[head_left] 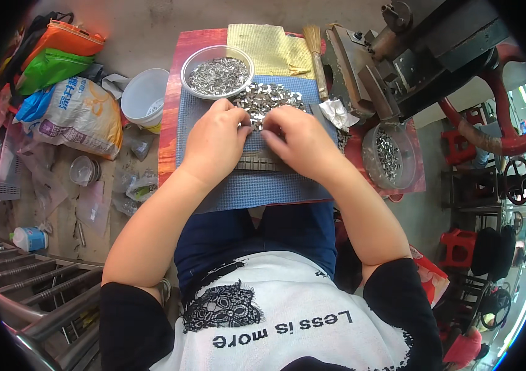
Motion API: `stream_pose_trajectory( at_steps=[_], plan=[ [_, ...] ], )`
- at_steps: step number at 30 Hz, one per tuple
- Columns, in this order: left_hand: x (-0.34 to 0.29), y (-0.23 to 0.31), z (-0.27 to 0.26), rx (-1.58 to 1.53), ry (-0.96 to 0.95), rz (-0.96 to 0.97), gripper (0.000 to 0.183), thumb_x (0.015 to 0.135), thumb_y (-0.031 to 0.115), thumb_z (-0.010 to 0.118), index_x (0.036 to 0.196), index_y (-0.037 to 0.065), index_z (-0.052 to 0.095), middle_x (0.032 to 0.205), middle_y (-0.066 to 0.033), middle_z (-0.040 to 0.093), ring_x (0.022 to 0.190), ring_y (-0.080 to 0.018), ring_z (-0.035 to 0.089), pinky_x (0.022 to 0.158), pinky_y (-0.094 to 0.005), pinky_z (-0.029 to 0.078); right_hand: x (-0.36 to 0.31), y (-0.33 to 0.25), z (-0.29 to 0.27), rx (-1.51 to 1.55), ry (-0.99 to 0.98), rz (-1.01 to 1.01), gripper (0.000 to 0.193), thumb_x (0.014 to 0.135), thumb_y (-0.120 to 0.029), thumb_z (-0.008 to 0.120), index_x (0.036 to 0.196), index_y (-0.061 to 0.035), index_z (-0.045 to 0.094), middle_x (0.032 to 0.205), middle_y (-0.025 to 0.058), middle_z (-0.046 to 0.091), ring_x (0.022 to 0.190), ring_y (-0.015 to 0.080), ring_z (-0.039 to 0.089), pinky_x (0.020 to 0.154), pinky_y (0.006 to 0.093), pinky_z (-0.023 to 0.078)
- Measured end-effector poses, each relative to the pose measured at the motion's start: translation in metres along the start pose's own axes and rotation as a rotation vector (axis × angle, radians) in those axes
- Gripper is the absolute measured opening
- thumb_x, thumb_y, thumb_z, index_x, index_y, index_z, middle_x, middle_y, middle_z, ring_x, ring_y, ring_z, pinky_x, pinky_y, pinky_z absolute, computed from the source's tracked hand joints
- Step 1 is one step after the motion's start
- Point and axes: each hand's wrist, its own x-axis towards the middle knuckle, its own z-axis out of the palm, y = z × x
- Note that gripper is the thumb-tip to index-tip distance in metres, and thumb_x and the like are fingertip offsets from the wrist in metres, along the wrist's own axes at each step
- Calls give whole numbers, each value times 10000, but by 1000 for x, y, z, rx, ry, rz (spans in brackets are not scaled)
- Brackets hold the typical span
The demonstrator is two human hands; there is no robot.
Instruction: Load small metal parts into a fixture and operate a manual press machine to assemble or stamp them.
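1. Beyond the desk's (168,148) left edge, a white bucket (141,96) stands just beside it, apparently parked there to leave the top free for finer work.
2. In the desk's far left corner sits a clear bowl (186,69) of small metal pieces; its raised wall likely keeps them from mixing with the loose ones.
3. Your left hand (215,139) curls inward at the heap's near left side, thumb and fingertips drawn close. You suit small parts with that grip, but I cannot tell whether it has a piece.
4. Between your hands and beyond them, toward the desk's far edge, the heap of metal pieces (272,96) lies on the blue mat (238,190), whose texture probably stops sliding.
5. Nearer the front edge, a grey ridged strip (260,162) lies crosswise before you, within easy reach of both hands.
6. Your right hand (301,137) mirrors the left, fingers bent at the heap's near right side; what its grip contains, I cannot tell.
7. By the far right corner, a brush (316,62) lies lengthwise, seemingly kept clear of your fingers.
8. Rightmost, a clear tub (407,157) contains more pieces, below the dark machine (399,74).
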Motion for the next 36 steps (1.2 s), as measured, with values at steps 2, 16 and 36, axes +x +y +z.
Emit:
stream_pose_trajectory(
  at_steps=[2, 16, 36],
  plan=[
    [-2, 0, 1, 26, 21, 15, 92, 872, 111, 698, 920, 36, 674, 999, -131, 614, 955, -349, 641, 814, -447, 521, -6, -3, -15, 172, -2, 159, 150, 875, -84, 721, 980, 5, 663, 849, 105, 686, 726, 202, 637, 692, 323, 509],
    [-20, 8, -18, -277, 63, 8, 91, 903, 39, 656, 973, -16, 639, 906, -181, 689, 838, -328, 682, 756, -389, 530, -68, -2, -23, 190, 46, 101, 138, 842, -37, 726, 965, 6, 681, 992, 106, 601, 961, 275, 619, 857, 364, 497],
    [-35, -8, -34, -145, -216, 165, 104, 845, 43, 699, 910, -17, 644, 988, -126, 622, 976, -289, 598, 879, -366, 475, -33, -5, -33, 116, -100, 102, 94, 843, -72, 675, 887, -5, 626, 921, 148, 610, 918, 333, 613, 804, 412, 507]
  ],
)
